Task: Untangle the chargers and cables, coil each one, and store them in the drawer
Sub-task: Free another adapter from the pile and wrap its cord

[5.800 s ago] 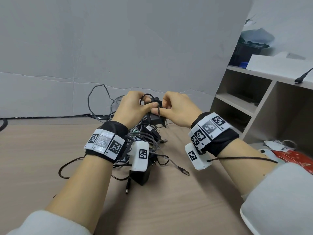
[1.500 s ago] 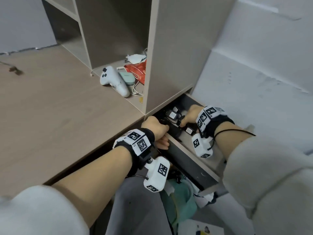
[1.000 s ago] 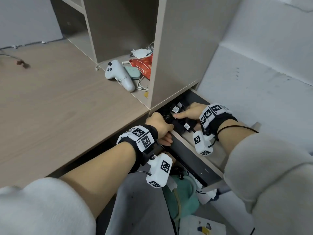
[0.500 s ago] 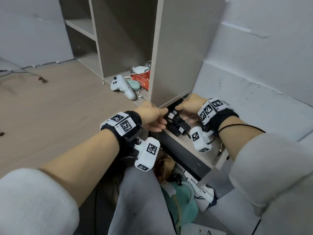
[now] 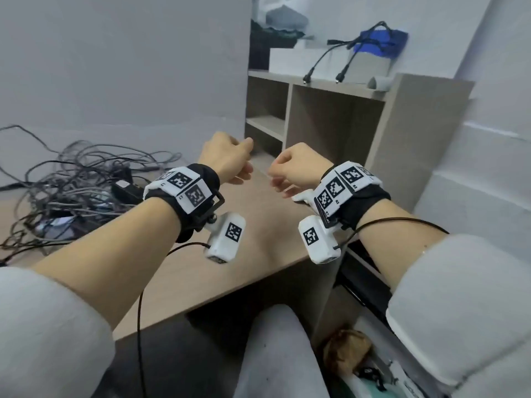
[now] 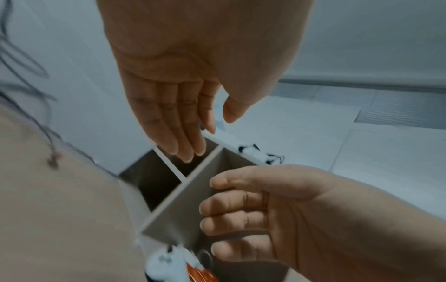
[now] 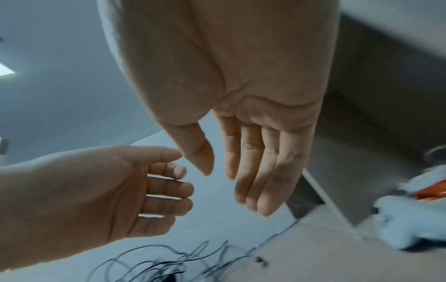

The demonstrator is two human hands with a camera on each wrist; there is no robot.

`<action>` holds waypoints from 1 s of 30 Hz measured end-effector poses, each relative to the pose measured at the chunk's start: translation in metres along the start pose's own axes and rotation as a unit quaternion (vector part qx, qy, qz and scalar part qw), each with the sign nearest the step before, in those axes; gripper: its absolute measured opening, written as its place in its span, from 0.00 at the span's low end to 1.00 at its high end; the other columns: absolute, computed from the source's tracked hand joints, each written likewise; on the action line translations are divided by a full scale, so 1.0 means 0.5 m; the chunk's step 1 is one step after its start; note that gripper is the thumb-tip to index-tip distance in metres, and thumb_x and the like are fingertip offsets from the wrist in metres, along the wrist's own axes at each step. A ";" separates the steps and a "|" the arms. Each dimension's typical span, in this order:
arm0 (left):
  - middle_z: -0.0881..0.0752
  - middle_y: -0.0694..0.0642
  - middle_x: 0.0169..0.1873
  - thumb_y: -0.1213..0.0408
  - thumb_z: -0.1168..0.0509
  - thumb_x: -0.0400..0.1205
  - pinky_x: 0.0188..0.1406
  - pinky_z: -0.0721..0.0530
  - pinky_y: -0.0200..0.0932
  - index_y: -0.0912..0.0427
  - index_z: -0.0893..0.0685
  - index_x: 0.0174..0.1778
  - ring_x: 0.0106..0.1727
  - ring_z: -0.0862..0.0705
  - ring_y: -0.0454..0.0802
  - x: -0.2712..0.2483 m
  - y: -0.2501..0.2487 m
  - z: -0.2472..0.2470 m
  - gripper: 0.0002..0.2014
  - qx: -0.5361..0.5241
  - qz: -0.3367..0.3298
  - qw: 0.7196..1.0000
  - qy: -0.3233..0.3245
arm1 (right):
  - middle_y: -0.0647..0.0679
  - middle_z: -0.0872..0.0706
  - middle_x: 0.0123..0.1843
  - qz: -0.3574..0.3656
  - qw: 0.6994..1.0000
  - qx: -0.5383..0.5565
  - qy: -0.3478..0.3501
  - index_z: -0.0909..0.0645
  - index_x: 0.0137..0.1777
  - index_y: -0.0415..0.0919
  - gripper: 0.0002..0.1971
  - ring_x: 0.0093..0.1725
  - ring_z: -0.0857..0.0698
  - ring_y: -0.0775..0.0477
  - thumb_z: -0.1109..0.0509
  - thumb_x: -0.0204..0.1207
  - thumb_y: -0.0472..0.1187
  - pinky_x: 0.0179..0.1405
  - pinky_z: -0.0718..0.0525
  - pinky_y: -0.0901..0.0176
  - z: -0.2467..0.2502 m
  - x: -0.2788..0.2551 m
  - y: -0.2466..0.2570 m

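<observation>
Both hands have come up out of the drawer since half a second ago, where they were reaching among the stored chargers, and the head view has swung back over the desk (image 5: 267, 239). At the left of the frame the tangle of chargers and cables (image 5: 71, 191) lies on the desk against the grey wall, dark thin leads looped over one another with a black adapter block (image 5: 123, 187) at its right edge; the right wrist view shows some of these leads blurred along its lower edge (image 7: 154, 265). Just left of centre the left hand (image 5: 227, 159) hangs above the desk, fingers loosely bent and thumb forward, its grip holding nothing; the left wrist view shows the fingers (image 6: 178, 129) nearly straight and together, empty. Just right of centre the right hand (image 5: 293, 170) is raised at about the same height, near the left hand but apart from it, fingers relaxed and slightly curled, its grip also empty; its own wrist view shows the fingers (image 7: 260, 171) extended with nothing between them. Behind the hands, in the upper right, stands the wooden shelf unit (image 5: 319, 116) with open compartments, and two black plug leads (image 5: 324, 64) hang over its top. At the lower right, under the desk edge and partly hidden by the right forearm, the dark drawer (image 5: 362, 271) shows only a strip; whether it stands open cannot be told.
</observation>
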State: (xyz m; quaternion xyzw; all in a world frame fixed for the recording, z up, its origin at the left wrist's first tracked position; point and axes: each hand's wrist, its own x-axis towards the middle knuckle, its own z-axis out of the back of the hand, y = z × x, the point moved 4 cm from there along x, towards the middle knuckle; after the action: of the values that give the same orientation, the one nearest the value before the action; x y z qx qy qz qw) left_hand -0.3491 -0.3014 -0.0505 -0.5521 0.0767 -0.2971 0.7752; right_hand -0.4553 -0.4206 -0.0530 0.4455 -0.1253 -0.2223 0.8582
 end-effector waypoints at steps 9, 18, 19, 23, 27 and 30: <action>0.10 0.57 0.43 0.55 0.35 0.86 0.44 0.11 0.49 0.63 0.14 0.50 0.43 0.11 0.54 0.020 0.140 0.455 0.14 0.225 0.028 0.963 -0.146 | 0.45 0.13 0.41 0.106 0.992 0.003 0.072 0.16 0.43 0.41 0.03 0.41 0.12 0.41 0.30 0.77 0.34 0.50 0.08 0.40 -0.322 0.175 0.209; 0.29 0.55 0.82 0.31 0.25 0.69 0.71 0.24 0.53 0.47 0.40 0.86 0.79 0.27 0.57 0.113 0.353 0.592 0.53 0.388 0.212 0.896 0.039 | 0.43 0.23 0.73 0.120 0.986 -0.037 0.114 0.30 0.76 0.48 0.40 0.67 0.17 0.39 0.26 0.60 0.52 0.69 0.18 0.38 -0.550 0.344 0.245; 0.33 0.54 0.84 0.31 0.25 0.69 0.66 0.22 0.54 0.44 0.44 0.88 0.80 0.29 0.58 0.120 0.369 0.586 0.55 0.374 0.234 0.895 0.071 | 0.44 0.22 0.73 0.116 0.985 -0.050 0.115 0.30 0.77 0.45 0.39 0.67 0.17 0.40 0.24 0.64 0.49 0.69 0.18 0.39 -0.560 0.350 0.247; 0.29 0.56 0.81 0.42 0.23 0.74 0.51 0.19 0.47 0.43 0.46 0.88 0.73 0.21 0.58 0.151 0.409 0.576 0.51 0.370 0.253 0.887 0.113 | 0.45 0.20 0.67 0.096 0.986 -0.046 0.129 0.28 0.76 0.40 0.32 0.66 0.19 0.42 0.22 0.73 0.39 0.68 0.17 0.40 -0.582 0.382 0.241; 0.17 0.53 0.57 0.57 0.23 0.78 0.31 0.14 0.41 0.47 0.40 0.86 0.42 0.14 0.51 0.170 0.434 0.575 0.43 0.380 0.252 0.878 0.147 | 0.50 0.22 0.55 0.085 0.978 -0.043 0.187 0.29 0.79 0.40 0.32 0.58 0.16 0.42 0.23 0.76 0.34 0.60 0.12 0.37 -0.596 0.392 0.240; 0.16 0.50 0.40 0.61 0.25 0.78 0.26 0.15 0.40 0.49 0.27 0.76 0.30 0.17 0.47 0.175 0.438 0.577 0.30 0.384 0.249 0.874 0.165 | 0.46 0.25 0.62 0.081 0.973 -0.058 0.207 0.26 0.78 0.41 0.30 0.64 0.15 0.38 0.25 0.76 0.31 0.60 0.11 0.40 -0.597 0.389 0.235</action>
State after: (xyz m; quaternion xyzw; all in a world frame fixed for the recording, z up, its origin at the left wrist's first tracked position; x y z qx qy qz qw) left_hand -0.0667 -0.0686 -0.1205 -0.1165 0.2185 -0.1868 0.9507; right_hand -0.1310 -0.2458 -0.1238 0.4195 0.0328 -0.0622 0.9050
